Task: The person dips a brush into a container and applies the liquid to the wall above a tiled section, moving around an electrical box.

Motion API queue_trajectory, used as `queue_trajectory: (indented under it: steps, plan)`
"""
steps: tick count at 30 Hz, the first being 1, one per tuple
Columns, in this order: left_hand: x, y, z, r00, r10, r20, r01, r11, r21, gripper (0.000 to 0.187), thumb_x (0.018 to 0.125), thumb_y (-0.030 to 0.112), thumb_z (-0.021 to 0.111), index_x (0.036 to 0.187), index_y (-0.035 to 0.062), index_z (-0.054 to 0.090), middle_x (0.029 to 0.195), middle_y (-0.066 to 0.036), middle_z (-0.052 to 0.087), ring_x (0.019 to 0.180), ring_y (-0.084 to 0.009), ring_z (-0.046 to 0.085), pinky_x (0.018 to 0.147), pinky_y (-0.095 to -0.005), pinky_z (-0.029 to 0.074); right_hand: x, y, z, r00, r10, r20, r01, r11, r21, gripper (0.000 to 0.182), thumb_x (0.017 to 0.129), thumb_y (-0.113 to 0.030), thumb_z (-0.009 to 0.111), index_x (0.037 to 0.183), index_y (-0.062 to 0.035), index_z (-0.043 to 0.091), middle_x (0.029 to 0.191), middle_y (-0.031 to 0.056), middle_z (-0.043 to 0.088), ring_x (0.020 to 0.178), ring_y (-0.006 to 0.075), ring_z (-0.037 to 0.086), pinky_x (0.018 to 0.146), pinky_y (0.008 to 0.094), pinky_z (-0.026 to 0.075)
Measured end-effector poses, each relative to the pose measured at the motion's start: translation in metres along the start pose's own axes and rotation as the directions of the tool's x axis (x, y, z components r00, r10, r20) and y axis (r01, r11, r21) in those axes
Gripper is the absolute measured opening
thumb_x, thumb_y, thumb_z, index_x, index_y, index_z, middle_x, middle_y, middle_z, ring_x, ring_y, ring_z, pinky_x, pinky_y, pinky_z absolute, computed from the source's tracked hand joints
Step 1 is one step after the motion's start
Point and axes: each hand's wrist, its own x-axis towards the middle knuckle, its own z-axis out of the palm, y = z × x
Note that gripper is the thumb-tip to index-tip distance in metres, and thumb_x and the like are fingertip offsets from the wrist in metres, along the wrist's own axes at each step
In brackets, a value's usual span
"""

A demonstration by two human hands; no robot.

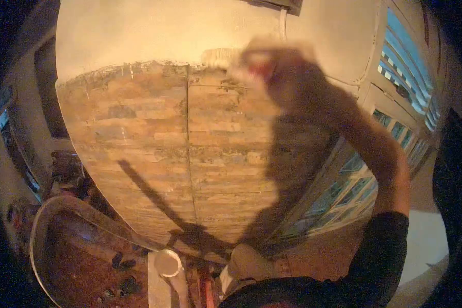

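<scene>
Brown, brick-patterned cladding [138, 133], divided by a dark vertical seam, extends below and to the left of the right hand. The cream wall [138, 31] lies behind and above that hand, meeting the cladding along a ragged, stained border. Louvred windows [408, 66], with blue showing between the slats, stand to the hand's right. A dark shadow [297, 169] falls on the cladding directly beneath it. A black sleeve [385, 246] covers the upper arm, well below the hand.

The right hand [287, 72], blurred, is raised and clamped on a brush [219, 56]; a red patch shows within the grip. The left hand [178, 284], far below the right, is closed about a round container [168, 263], most of its fingers hidden. The container holds pale material and presents its open mouth upward. The brush's pale bristles project leftward from the right hand, just above the border; whether they touch the wall cannot be determined.
</scene>
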Motion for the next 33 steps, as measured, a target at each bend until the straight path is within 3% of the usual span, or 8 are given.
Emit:
queue_trajectory:
  steps: [2,5,11,13,15,24,27,33]
  plan:
    - [-0.004,0.036,0.010,0.995,-0.019,-0.100,0.031,0.992,0.118,0.066,0.087,0.026,0.066,0.142,0.0074,0.033,0.148,-0.014,0.030,0.135,-0.0344,0.028,0.112,-0.0533,0.024,0.016,-0.010,-0.022,0.960,0.263,-0.098,-0.250,0.960,0.125,0.017,0.081,-0.025,0.069,0.087,-0.0088,0.067,0.075,0.0072,0.065,0.073,0.0169,0.064,0.065,0.0307,0.052]
    - [-0.007,0.061,0.014,0.989,-0.026,-0.142,0.048,0.987,0.152,0.064,0.086,0.024,0.067,0.139,0.0057,0.036,0.145,-0.014,0.033,0.133,-0.0340,0.031,0.110,-0.0518,0.026,0.049,0.016,-0.048,0.977,0.163,-0.136,-0.191,0.955,-0.226,0.017,0.088,-0.021,0.064,0.083,-0.0046,0.065,0.067,0.0056,0.060,0.059,0.0135,0.056,0.052,0.0302,0.046]
    - [-0.010,0.074,0.016,0.982,-0.034,-0.185,0.066,0.983,0.169,0.060,0.083,0.020,0.069,0.133,0.0022,0.041,0.139,-0.015,0.040,0.128,-0.0331,0.037,0.108,-0.0488,0.029,0.022,0.021,-0.022,0.954,-0.261,0.147,0.300,0.824,-0.480,0.018,0.083,-0.023,0.059,0.096,-0.0101,0.061,0.090,0.0046,0.062,0.084,0.0198,0.062,0.065,0.0325,0.052]
    - [-0.010,0.078,0.018,0.979,-0.039,-0.201,0.075,0.982,0.174,0.058,0.082,0.019,0.069,0.131,0.0011,0.043,0.137,-0.015,0.042,0.126,-0.0328,0.039,0.108,-0.0478,0.030,0.005,0.019,0.007,0.986,-0.126,0.113,0.136,0.988,-0.079,0.016,0.078,-0.016,0.063,0.092,-0.0092,0.061,0.089,0.0052,0.060,0.081,0.0173,0.061,0.061,0.0315,0.051]
    - [-0.010,0.082,0.017,0.977,-0.033,-0.212,0.073,0.980,0.185,0.057,0.081,0.017,0.070,0.129,-0.0001,0.044,0.135,-0.016,0.044,0.125,-0.0325,0.041,0.107,-0.0468,0.031,-0.004,0.015,0.025,0.921,-0.319,0.224,0.387,0.816,-0.430,0.018,0.077,-0.011,0.068,0.091,-0.0042,0.059,0.086,0.0075,0.059,0.075,0.0163,0.060,0.060,0.0273,0.050]
    - [-0.016,0.103,0.024,0.967,-0.033,-0.252,0.087,0.975,0.204,0.051,0.076,0.012,0.072,0.120,-0.0053,0.052,0.125,-0.017,0.055,0.117,-0.0312,0.050,0.104,-0.0423,0.035,0.033,0.024,-0.012,0.949,0.259,-0.180,-0.172,0.904,0.393,0.008,0.085,-0.011,0.066,0.078,-0.0073,0.065,0.071,0.0082,0.061,0.067,0.0192,0.062,0.062,0.0299,0.051]
    - [-0.019,0.128,0.028,0.961,0.007,-0.276,0.054,0.976,0.213,0.049,0.075,0.010,0.073,0.117,-0.0070,0.054,0.122,-0.017,0.058,0.115,-0.0308,0.053,0.103,-0.0407,0.037,0.060,-0.005,-0.041,0.909,0.417,0.007,-0.410,0.890,0.200,0.019,0.088,-0.020,0.064,0.080,-0.0023,0.064,0.065,0.0053,0.060,0.056,0.0133,0.054,0.054,0.0299,0.044]
    - [-0.025,0.163,0.033,0.963,-0.100,-0.249,0.177,0.934,0.310,0.043,0.085,0.014,0.067,0.119,-0.0069,0.055,0.123,-0.019,0.058,0.113,-0.0300,0.054,0.100,-0.0391,0.039,0.069,0.012,-0.041,0.998,-0.040,-0.040,0.029,0.966,-0.258,0.017,0.083,-0.014,0.065,0.080,0.0021,0.062,0.063,0.0088,0.059,0.053,0.0165,0.052,0.055,0.0306,0.045]
